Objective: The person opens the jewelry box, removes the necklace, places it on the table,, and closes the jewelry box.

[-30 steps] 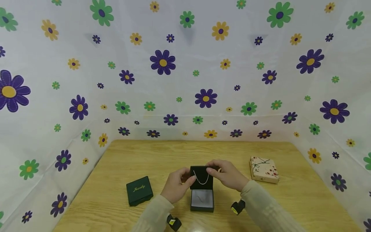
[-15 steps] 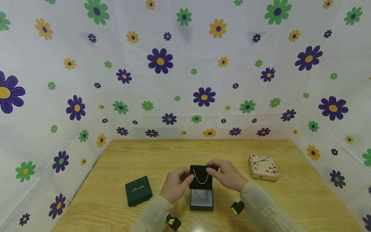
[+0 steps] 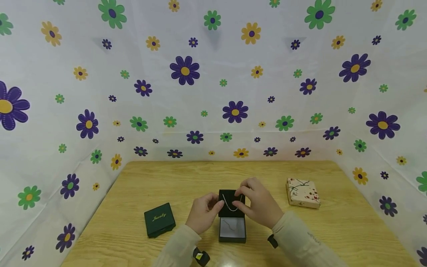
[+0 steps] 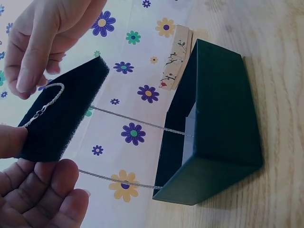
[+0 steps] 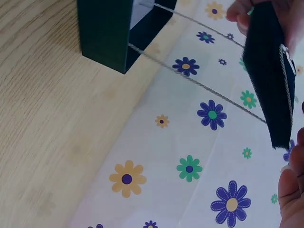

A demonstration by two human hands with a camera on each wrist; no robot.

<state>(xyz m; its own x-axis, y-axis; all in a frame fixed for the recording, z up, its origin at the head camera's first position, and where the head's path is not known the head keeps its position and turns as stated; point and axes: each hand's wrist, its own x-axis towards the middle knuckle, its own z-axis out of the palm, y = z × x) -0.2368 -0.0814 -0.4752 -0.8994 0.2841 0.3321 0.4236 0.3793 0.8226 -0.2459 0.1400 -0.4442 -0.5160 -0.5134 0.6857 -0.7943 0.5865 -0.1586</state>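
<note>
My left hand (image 3: 201, 213) pinches the left edge of a black velvet jewelry pad (image 4: 78, 109), thumb on its face and fingers behind. A thin silver chain necklace (image 4: 57, 97) loops across the pad, its clasp showing on the face. From the pad's back, two strands run down to the open dark green jewelry box (image 3: 232, 240). Pale grey lining shows inside that box. My right hand (image 3: 258, 202) is at the pad's right side, thumb and forefinger apart in front of the chain. In the right wrist view its fingers show beside the pad's lower end.
A dark green lid (image 3: 160, 219) with gold "Jewelry" lettering lies left on the wooden table (image 3: 186, 174). A cream box (image 3: 303, 193) with branch and red blossom print sits at the right. Flower-printed white cloth (image 3: 213, 66) surrounds the table.
My right hand has let go of the pad's top right edge and shifted to its front, thumb and forefinger spreading. My left hand keeps holding the pad in place.
</note>
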